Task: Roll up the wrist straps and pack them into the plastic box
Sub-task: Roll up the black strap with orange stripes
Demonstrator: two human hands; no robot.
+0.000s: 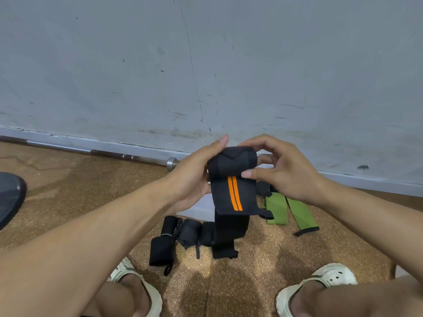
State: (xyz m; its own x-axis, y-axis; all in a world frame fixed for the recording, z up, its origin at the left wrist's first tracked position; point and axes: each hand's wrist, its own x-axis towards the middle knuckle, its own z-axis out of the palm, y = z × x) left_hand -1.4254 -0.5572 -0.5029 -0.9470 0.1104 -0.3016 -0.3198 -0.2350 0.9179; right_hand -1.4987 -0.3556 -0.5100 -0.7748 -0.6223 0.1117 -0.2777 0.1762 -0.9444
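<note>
- A black wrist strap with an orange stripe (233, 179) is held in mid-air over a cork-coloured floor (263, 259), partly rolled at the top; its tail hangs loose.
- The roll is gripped from the side by the left hand (194, 177) and pinched between thumb and fingers by the right hand (281, 168).
- Below, several black straps (190, 234) lie on the floor, some apparently rolled; green straps (288, 211) lie flat, unrolled.
- A pale box-like shape (201, 208) is glimpsed behind the hands; nothing can be seen packed, so most of the task seems left.
</note>
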